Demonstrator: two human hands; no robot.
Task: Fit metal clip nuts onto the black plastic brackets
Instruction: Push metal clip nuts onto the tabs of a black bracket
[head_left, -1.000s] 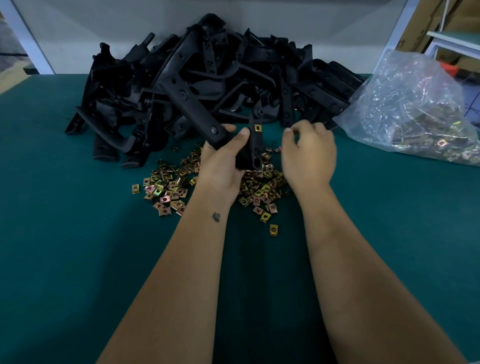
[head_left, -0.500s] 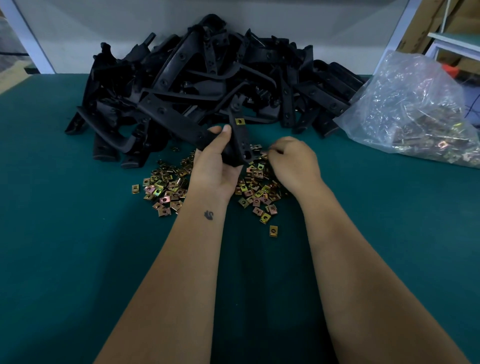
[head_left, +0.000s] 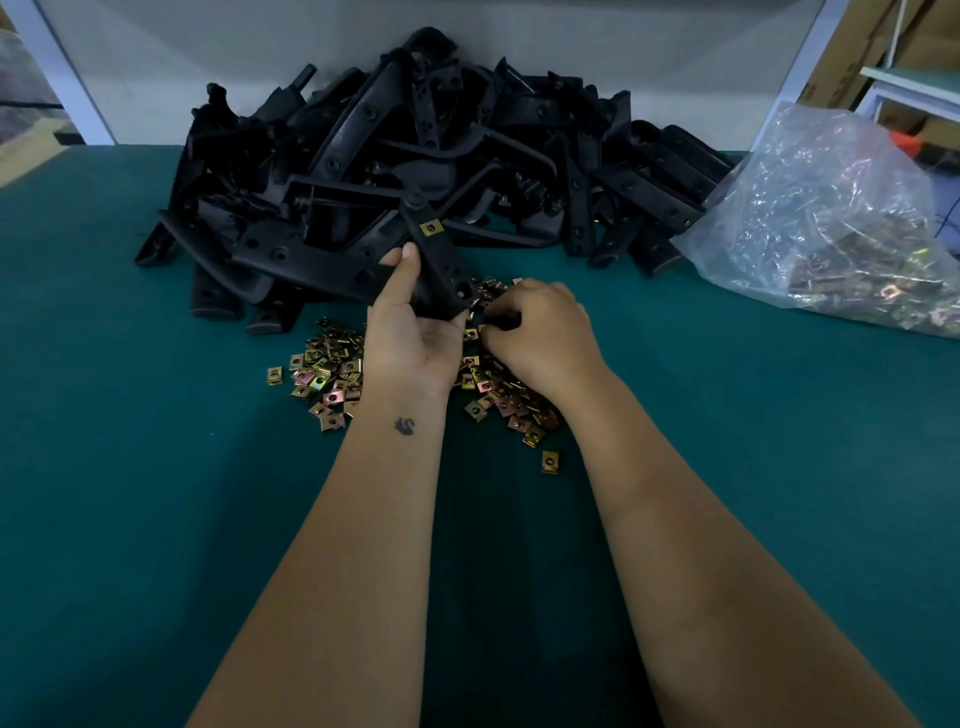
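teal felt table spreads under everything you work on. at its far edge lies the heap of black brackets, with a clear bag of clip nuts to its right. loose clip nuts are scattered in front of the heap. your left hand grips one bracket upright, a fitted clip nut showing at its upper end. your right hand is down among the loose nuts, fingers curled; whether it pinches one, you cannot tell.

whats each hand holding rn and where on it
Left hand grips the black plastic bracket by its lower end. Right hand is curled over the loose metal clip nuts; whether it holds one cannot be told.
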